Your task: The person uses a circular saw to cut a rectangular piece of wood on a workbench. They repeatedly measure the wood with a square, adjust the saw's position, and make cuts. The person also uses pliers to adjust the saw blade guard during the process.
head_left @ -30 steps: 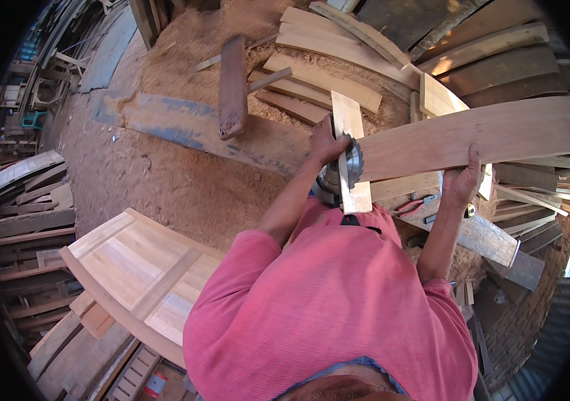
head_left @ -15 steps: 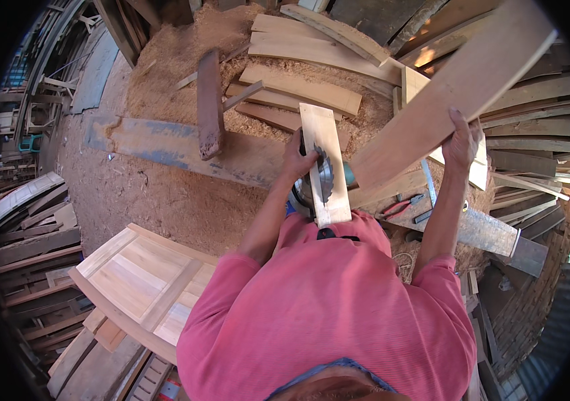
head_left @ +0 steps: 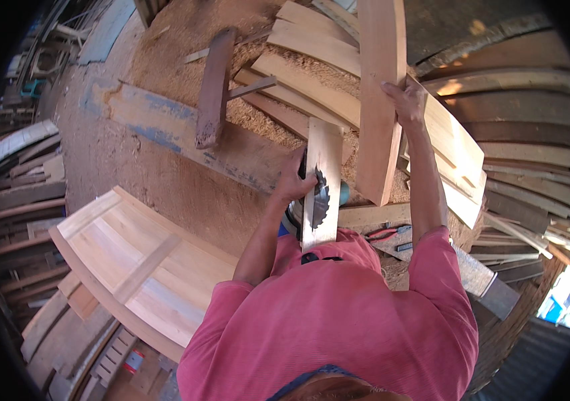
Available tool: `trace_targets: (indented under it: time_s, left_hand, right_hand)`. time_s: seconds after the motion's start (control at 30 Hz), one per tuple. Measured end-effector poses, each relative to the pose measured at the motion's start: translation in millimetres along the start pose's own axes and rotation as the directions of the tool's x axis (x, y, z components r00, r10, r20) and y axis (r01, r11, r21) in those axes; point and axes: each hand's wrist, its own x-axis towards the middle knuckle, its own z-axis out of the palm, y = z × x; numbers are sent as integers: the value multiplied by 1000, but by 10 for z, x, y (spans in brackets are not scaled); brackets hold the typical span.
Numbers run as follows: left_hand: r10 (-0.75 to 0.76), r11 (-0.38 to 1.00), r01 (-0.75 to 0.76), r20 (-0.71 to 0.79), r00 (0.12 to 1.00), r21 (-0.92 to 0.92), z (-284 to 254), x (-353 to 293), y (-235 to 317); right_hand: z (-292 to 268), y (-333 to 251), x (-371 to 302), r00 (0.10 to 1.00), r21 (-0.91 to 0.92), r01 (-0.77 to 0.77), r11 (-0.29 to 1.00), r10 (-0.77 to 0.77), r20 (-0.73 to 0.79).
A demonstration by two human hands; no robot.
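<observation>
My left hand (head_left: pixel 296 177) is closed around the side of a circular saw in front of my body. The saw has a pale wooden base board (head_left: pixel 325 144), and its toothed round blade (head_left: pixel 321 199) sticks up through a slot. My thumb lies on the board's left edge, close to the blade; the other fingers are mostly hidden. My right hand (head_left: pixel 408 103) grips the right edge of a long wooden plank (head_left: pixel 380 127), thumb on its face. The plank's near end stands to the right of the blade, apart from it.
Several cut planks (head_left: pixel 311 83) lie on sawdust ahead, beside a dark red-brown beam (head_left: pixel 215 90). A panelled wooden door (head_left: pixel 144 260) rests at the lower left. Red-handled pliers (head_left: pixel 383 234) lie right of the saw. Stacked boards (head_left: pixel 532 154) line the right side.
The plank has swung from a rightward slant to almost straight ahead, and my right hand has moved left and forward with it. My left hand stays on the saw. The view has shifted.
</observation>
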Motion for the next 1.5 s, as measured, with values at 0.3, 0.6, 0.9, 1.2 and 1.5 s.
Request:
trace_targets:
  time_s: [0.3, 0.6, 0.9, 1.2, 1.5]
  left_hand:
    - [-148, 987, 147, 2, 989, 60, -18, -77, 26]
    - [-91, 995, 92, -21, 996, 41, -30, -44, 139]
    - [-107, 994, 107, -26, 994, -13, 14, -18, -48]
    - [-49, 978, 57, 42, 998, -201, -17, 163, -60]
    - [-186, 961, 221, 205, 961, -164, -99, 310, -77]
  right_hand:
    - [873, 824, 958, 969, -111, -91, 990, 113, 218]
    - [986, 1131, 916, 981, -848, 84, 523, 105, 162]
    - [-143, 1151, -1243, 1000, -607, 2, 795, 11, 17]
    - [-545, 1374, -3117, 898, -444, -338, 830, 426, 113]
    - [-528, 1242, -3707, 899, -655, -403, 639, 412, -152]
